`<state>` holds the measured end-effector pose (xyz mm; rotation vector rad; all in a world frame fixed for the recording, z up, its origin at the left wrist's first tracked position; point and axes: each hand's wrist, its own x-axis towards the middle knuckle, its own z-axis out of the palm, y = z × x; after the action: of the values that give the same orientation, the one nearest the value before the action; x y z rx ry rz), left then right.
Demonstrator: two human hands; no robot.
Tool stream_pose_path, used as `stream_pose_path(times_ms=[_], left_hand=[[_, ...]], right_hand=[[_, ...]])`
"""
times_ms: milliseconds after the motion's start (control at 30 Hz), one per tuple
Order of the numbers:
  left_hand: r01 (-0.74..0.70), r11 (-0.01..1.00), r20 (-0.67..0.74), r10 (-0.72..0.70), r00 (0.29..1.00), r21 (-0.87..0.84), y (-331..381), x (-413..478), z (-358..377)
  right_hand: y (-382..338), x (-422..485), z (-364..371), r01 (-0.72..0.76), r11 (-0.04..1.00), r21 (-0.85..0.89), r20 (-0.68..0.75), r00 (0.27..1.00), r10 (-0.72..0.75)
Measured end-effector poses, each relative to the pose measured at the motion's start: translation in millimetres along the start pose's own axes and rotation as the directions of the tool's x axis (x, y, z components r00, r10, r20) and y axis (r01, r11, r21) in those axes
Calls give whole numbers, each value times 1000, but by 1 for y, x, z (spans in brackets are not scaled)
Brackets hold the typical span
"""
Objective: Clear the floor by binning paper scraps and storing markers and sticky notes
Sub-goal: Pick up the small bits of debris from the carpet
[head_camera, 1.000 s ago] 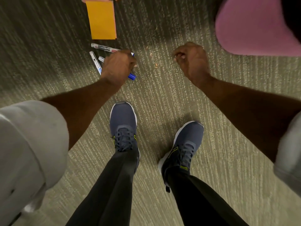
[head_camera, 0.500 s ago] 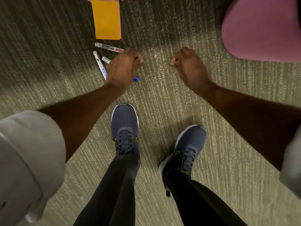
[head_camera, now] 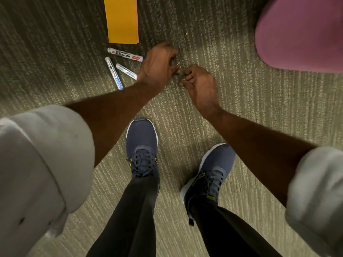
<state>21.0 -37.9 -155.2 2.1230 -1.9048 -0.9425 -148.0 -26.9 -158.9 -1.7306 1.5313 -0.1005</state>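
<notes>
Tiny paper scraps (head_camera: 178, 63) lie scattered on the carpet between my hands. My left hand (head_camera: 159, 65) reaches down over them with its fingertips pinched together; what they hold is hidden. My right hand (head_camera: 201, 85) is curled beside it, fingertips touching the left fingers, with small pale scraps at its fingertips. Three white markers lie left of my left hand: a whiteboard marker (head_camera: 126, 54), a blue-printed marker (head_camera: 114, 73), and a third marker (head_camera: 127, 71) whose end runs under my left wrist. An orange sticky note pad (head_camera: 121, 21) lies above them.
A large pink rounded object (head_camera: 300, 34) stands at the upper right. My two dark blue shoes (head_camera: 142, 141) stand on the striped green carpet (head_camera: 259, 108) below the hands. A pink sticky note edge shows behind the orange pad.
Both hands have moved toward each other and now meet over the scraps. The left hand shifted right, off the markers; the right hand came left and down.
</notes>
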Motion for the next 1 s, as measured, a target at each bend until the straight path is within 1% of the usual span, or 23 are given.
stream_pose_path(times_ms=[67,200,333,467,533,633,700,733,800,833,933,1000], left_hand=[[-32,999,28,31,999,11,-1,0,-2],[-77,996,71,74,995,40,-1,2,-6],[-105,990,128,93,987,94,1,8,-13],[-139,980,193,110,975,143,9,10,-19],[-171,972,213,135,968,162,10,11,-20],[-207,965,199,174,964,160,9,11,-19],[-239,959,203,207,957,151,7,10,-17],[-244,959,196,214,957,142,6,9,-16],[-206,973,168,187,968,105,6,8,-11],[-164,983,150,151,977,79,7,7,-9],[20,999,128,-16,992,-31,11,7,-3],[108,982,110,-91,990,-155,7,8,1]], right_hand=[[2,1,1,13,1000,-10,-10,1000,-13],[5,5,2,103,985,-136,-53,992,-111],[4,5,4,193,932,-308,25,980,-195],[4,4,7,223,878,-424,112,975,-193],[5,4,8,210,888,-410,93,978,-188],[4,4,6,180,932,-314,29,983,-180],[-1,9,2,141,961,-240,-44,987,-156],[-5,15,0,112,972,-204,-104,985,-136],[-16,32,-5,64,987,-146,-225,970,-96],[-20,43,-8,49,990,-134,-257,963,-82],[-29,77,-14,35,986,-166,-259,963,-77],[-32,93,-14,-21,993,-113,-248,969,-8]])
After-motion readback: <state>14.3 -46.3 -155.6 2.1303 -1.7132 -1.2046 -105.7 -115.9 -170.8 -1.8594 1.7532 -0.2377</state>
